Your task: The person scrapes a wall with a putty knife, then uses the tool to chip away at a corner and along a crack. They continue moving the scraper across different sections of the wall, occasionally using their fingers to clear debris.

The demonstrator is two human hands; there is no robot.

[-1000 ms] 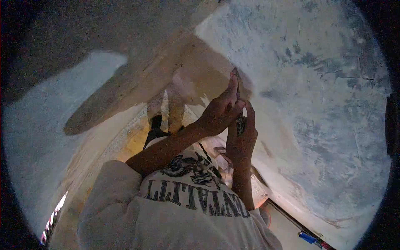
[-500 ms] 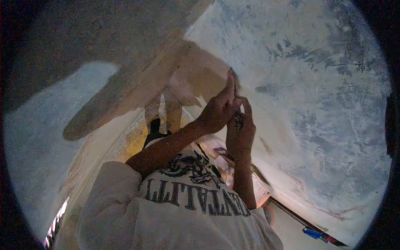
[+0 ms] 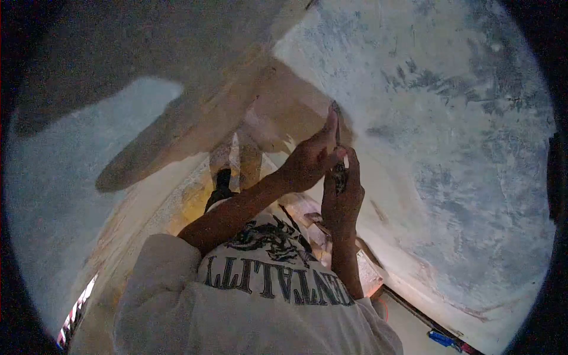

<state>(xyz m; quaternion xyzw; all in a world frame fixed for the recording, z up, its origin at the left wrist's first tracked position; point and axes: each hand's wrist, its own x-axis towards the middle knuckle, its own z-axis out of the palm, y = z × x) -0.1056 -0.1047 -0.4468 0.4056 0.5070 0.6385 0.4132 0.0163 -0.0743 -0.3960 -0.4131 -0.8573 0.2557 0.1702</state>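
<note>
My left hand point(image 3: 313, 155) reaches in from the left, its fingers pointing up along a thin flat-bladed tool point(image 3: 338, 127) and its thumb low beside it. The tool is seen nearly edge-on, so its exact kind is hard to make out. Just below, my right hand point(image 3: 343, 198) is closed around the dark, speckled lower part of the same tool. Both hands touch each other in front of my chest. Behind them is a wall point(image 3: 438, 118) with patchy grey-blue and whitish plaster.
A second blue-grey wall point(image 3: 59, 177) rises at the left, with a broad shadow across it. Below are my legs point(image 3: 251, 163) and a yellow-lit surface point(image 3: 192, 204). At lower right, a blue object point(image 3: 444, 339) lies by a dark strip point(image 3: 414, 312).
Both hands, with the tool, have shifted slightly right and down in view. The view itself has moved a little, and the shadow on the walls has shifted too.
</note>
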